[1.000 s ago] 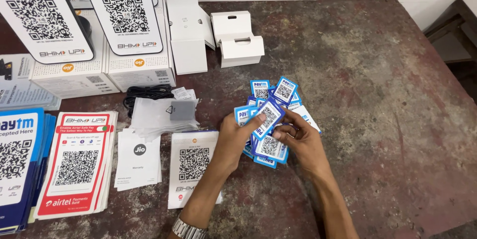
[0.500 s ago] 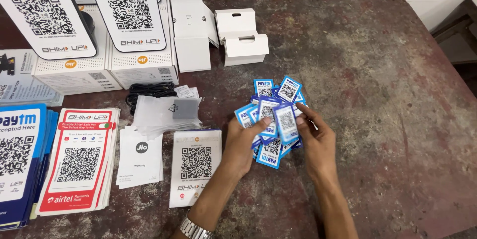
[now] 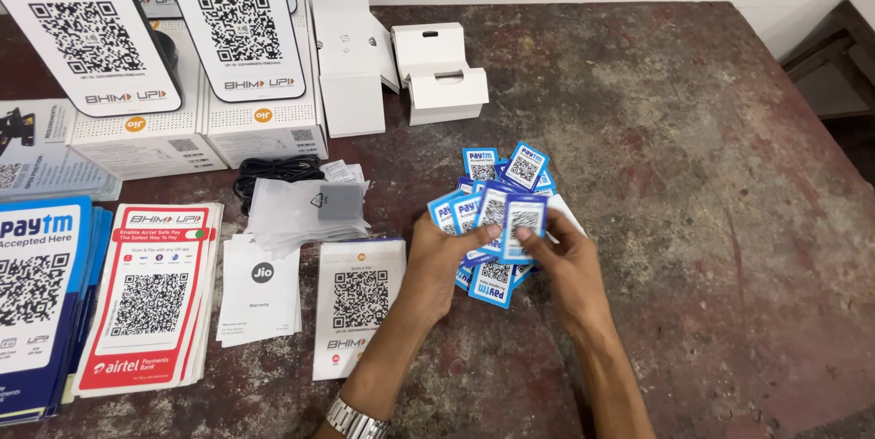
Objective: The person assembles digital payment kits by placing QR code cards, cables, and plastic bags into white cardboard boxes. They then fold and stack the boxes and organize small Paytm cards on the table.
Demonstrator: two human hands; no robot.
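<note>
A pile of small blue-and-white code stickers (image 3: 504, 170) lies spread on the worn brown table (image 3: 693, 156). My left hand (image 3: 437, 261) holds a fan of several of these stickers (image 3: 474, 213) at the pile's left side. My right hand (image 3: 565, 261) pinches one upright sticker (image 3: 523, 222) between thumb and fingers, against the fan. A metal watch (image 3: 355, 421) is on my left wrist.
A white code card (image 3: 357, 307) and a white leaflet (image 3: 261, 289) lie left of my hands. Red-white (image 3: 150, 298) and blue (image 3: 36, 293) card stacks lie further left. White boxes (image 3: 260, 124), standing code plates (image 3: 239, 20), open cartons (image 3: 437, 70) and a bagged black cable (image 3: 292, 188) sit behind.
Both hands have drawn closer together over the pile. The sticker in my right hand now stands upright against the fan in my left hand.
</note>
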